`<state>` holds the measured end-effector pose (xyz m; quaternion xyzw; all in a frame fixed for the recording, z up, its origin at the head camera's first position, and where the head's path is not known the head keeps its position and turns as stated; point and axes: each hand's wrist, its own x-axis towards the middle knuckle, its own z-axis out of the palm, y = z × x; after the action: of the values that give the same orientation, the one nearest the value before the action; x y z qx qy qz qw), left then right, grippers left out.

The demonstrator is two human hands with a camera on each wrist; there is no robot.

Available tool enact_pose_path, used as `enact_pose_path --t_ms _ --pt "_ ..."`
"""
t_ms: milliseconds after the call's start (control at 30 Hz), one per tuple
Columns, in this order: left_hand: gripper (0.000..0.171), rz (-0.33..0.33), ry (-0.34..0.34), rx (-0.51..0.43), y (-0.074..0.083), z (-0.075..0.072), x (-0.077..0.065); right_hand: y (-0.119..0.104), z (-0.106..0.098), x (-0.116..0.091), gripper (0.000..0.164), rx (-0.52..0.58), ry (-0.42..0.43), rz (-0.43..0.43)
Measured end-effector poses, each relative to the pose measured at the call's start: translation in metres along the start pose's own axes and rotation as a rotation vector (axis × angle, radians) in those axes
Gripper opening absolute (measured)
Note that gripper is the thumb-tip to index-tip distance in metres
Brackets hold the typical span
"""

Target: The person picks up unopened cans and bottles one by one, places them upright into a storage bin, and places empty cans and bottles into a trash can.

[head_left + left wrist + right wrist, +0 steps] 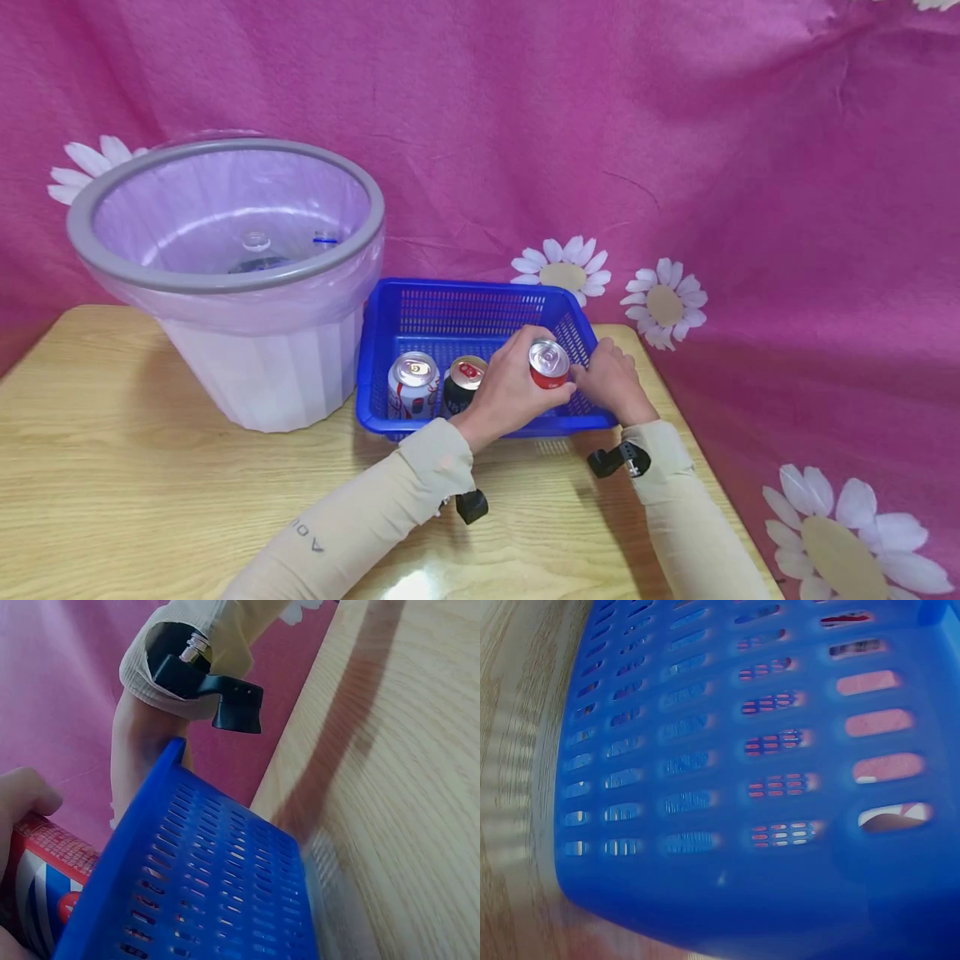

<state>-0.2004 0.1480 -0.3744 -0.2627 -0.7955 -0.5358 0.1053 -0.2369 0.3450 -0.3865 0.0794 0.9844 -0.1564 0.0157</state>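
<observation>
My left hand grips a red soda can by its side, toward the right end of a blue plastic basket. The can is roughly upright, its silver top facing up. In the left wrist view the red, white and blue side of that can shows beside the basket wall. At the basket's right rim, my right hand holds on with the thumb on the inner side. Inside the basket stand a white can and a black can, left of my left hand. Only the slotted basket wall fills most of the right wrist view.
A large white bin with a grey rim and a clear liner stands left of the basket. Clear plastic bottles lie inside it. Everything rests on a wooden table, with a pink flowered cloth behind and to the right.
</observation>
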Motion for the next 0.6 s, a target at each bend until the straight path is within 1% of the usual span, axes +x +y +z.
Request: enact_pose_path --t_ms 167,367,600 --pt "0.060 -0.023 -0.030 0.023 -0.0013 0.0001 0.0004 0.0006 -0.0003 0.0009 0.061 -0.003 0.004 -0.006" --pt "0.061 -0.026 -0.041 0.064 -0.0018 0.0004 0.0009 -0.0007 -0.0008 -0.0003 0.060 -0.003 -0.006 0.004" --pt "0.060 -0.066 -0.075 0.145 -0.0024 0.0026 0.0014 0.0001 0.0005 -0.0001 0.057 -0.016 0.005 0.004"
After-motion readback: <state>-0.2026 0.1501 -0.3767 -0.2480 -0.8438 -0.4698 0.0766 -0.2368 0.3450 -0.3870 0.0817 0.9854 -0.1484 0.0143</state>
